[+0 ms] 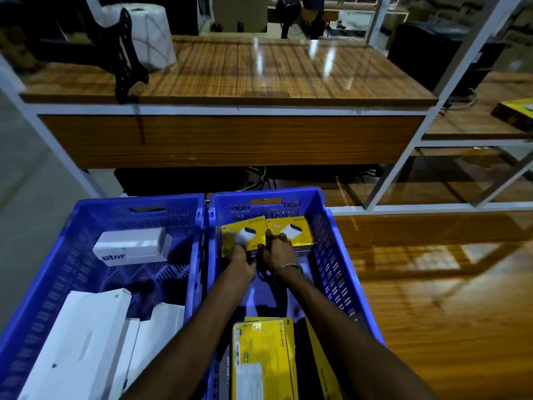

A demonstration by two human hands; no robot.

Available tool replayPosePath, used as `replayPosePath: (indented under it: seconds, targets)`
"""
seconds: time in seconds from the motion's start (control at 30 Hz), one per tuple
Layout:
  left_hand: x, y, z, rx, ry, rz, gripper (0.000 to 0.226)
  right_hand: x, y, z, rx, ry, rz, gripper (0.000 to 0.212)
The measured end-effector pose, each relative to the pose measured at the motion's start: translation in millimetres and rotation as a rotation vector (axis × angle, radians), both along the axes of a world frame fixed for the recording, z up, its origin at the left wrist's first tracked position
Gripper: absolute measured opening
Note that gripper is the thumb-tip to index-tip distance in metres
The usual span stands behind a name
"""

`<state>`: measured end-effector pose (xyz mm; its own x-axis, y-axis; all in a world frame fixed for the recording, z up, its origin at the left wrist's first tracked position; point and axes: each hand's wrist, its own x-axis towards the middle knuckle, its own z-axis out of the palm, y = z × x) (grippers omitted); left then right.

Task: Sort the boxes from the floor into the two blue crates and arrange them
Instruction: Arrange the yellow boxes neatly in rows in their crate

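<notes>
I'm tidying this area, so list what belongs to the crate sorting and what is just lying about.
Part of the job:
left blue crate with white boxes
right blue crate with yellow boxes
left hand, right hand on those boxes

Lying about:
black bracket
white wrapped roll
yellow box on side shelf

Two bare forearms in view, no sleeves visible up to frame edge. Left hand (241, 262) bare: no ring, watch or band seen. Right hand (278, 253) bare; metal link bracelet (288, 267), silver-toned, around right wrist, sitting loose just behind hand. No gloves. Fingers partly blurred, nail detail unreadable.
</notes>
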<state>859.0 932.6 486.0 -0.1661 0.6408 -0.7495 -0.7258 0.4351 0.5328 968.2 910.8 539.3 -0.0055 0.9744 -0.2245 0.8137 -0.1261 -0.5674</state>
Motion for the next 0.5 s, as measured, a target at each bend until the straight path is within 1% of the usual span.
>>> replayPosePath:
  seconds: [0.03,0.07,0.13,0.17,0.23,0.27,0.3,0.37,0.4,0.43,0.47,0.5]
  targets:
    - [3.4,-12.1,27.6,-0.041,0.019,-0.017,0.020,-1.0,0.4,1.7,-0.013,-0.011,0.009,0.053]
    - [5.8,-17.0,36.3,-0.076,0.006,-0.006,0.022,-0.7,1.1,3.5,-0.039,-0.001,0.006,0.053]
    - [7.2,-22.7,41.0,-0.107,0.020,-0.004,0.034,1.4,3.9,2.6,-0.086,0.052,-0.027,0.055]
    - [9.5,-28.0,46.2,-0.096,0.028,-0.041,0.038,3.1,5.6,-1.8,-0.114,0.086,-0.053,0.057]
    - [15.5,-26.5,49.6,-0.076,0.051,-0.014,0.038,8.2,11.9,-19.5,-0.134,0.208,-0.115,0.060]
    - [15.9,-21.4,49.0,-0.121,0.040,0.024,0.037,11.1,14.7,-27.9,-0.146,0.289,-0.157,0.058]
    - [13.2,-13.1,42.7,-0.151,0.022,0.057,0.037,12.2,14.8,-31.1,-0.147,0.393,-0.204,0.050]
    - [10.8,-3.2,38.7,-0.135,0.125,-0.013,0.031,10.4,6.3,-18.4,-0.161,0.591,-0.303,0.026]
    - [11.9,-1.1,39.7,-0.134,0.161,-0.008,0.026,8.8,0.0,-4.4,-0.151,0.650,-0.344,0.020]
    - [9.8,10.4,14.0,-0.131,0.158,0.002,0.033,8.3,-1.7,2.2,-0.144,0.676,-0.380,0.019]
    - [9.0,14.2,4.7,-0.159,0.192,-0.028,0.044,10.0,-2.6,4.3,-0.134,0.662,-0.394,0.021]
    - [10.3,6.7,12.7,-0.193,0.209,-0.060,0.052,10.1,-3.2,4.7,-0.151,0.700,-0.414,0.023]
